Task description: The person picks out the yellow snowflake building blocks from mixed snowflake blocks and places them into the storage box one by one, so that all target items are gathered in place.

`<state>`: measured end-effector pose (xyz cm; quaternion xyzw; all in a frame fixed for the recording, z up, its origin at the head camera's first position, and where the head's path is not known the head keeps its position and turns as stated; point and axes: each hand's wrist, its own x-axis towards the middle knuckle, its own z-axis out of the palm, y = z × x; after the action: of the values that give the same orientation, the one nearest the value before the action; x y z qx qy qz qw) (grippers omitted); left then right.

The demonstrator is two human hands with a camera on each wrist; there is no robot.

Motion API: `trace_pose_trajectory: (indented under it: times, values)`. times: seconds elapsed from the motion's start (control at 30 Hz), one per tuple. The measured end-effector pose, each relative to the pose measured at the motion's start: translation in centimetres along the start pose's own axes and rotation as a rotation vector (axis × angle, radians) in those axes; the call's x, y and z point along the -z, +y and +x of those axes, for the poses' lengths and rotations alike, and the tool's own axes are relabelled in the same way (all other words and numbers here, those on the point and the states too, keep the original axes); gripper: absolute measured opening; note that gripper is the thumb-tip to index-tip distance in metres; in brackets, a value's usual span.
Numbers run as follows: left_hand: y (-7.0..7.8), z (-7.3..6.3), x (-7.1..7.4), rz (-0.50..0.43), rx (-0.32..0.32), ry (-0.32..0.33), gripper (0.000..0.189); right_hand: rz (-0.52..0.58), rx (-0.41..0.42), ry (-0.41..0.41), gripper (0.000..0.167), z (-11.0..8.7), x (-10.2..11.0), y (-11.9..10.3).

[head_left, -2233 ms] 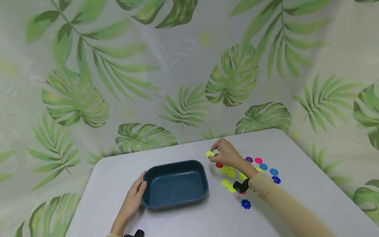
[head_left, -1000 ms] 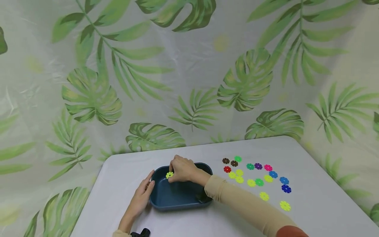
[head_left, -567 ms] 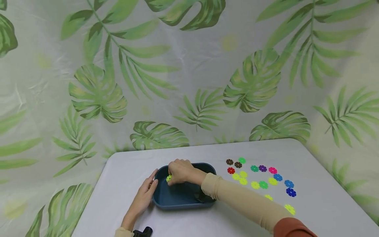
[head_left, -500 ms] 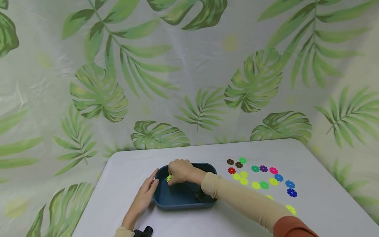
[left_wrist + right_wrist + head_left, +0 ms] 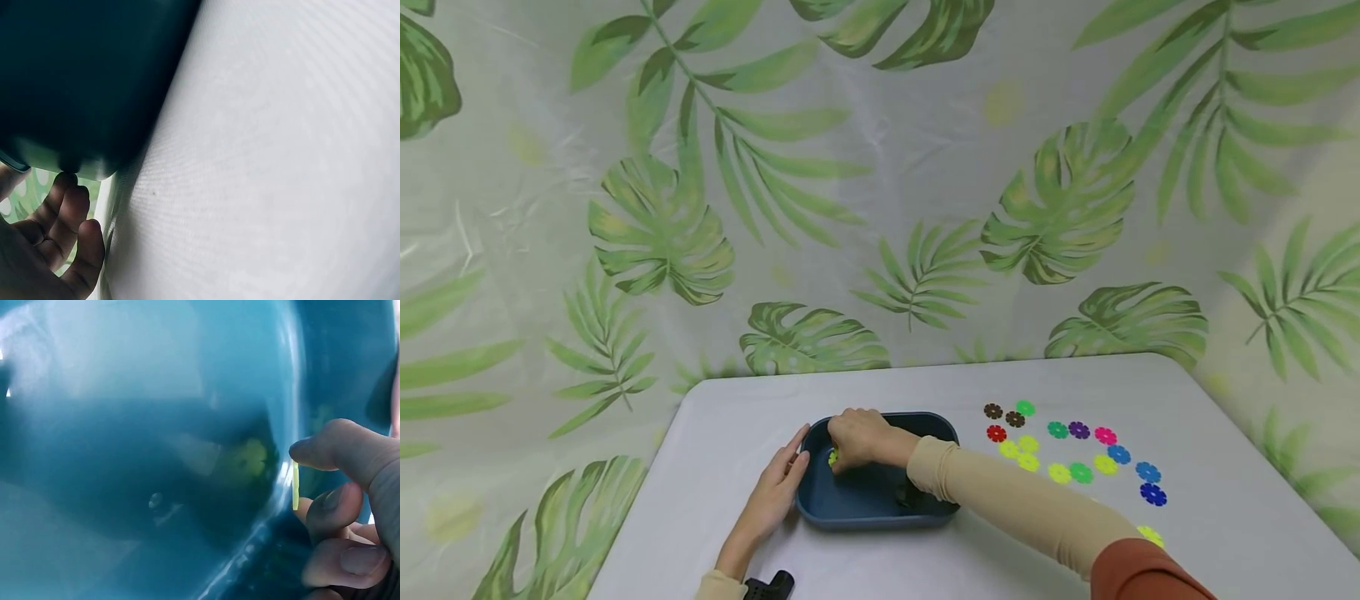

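Pinching a yellow flower-shaped disc (image 5: 832,457) between thumb and finger, the right hand (image 5: 859,437) reaches, in the head view, into the left end of a dark blue, round-cornered tray (image 5: 880,523). The left hand (image 5: 772,492) grips the tray's left end, thumb at the rim. The tray sits on a smooth white tabletop (image 5: 737,425); to its right lie flat, notched loose discs (image 5: 1060,472) in brown, red, green, yellow, purple, pink and blue. Behind hangs a creased, glossy backdrop (image 5: 850,208) printed with green leaves.

In the left wrist view, the left hand's fingers bend softly, their tips meeting the tray's plain outer wall; the white surface beside it has a fine, fabric-like grain.

In the right wrist view, the held disc appears edge-on, a thin yellow strip inside the tray near its curved inner wall. The shiny interior carries reflections; whether its blurred yellow-green patch (image 5: 251,459) is one, I cannot tell.
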<state>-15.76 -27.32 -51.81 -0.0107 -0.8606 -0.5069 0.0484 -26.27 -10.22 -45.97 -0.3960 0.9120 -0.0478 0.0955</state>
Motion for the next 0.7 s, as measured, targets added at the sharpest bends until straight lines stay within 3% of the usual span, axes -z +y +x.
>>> trace_pose_trajectory:
  times: [0.7]
  values:
    - [0.0, -0.1, 0.1, -0.011, -0.001, -0.010, 0.049, -0.005, 0.005, -0.005, 0.033, 0.7, -1.3, -0.1]
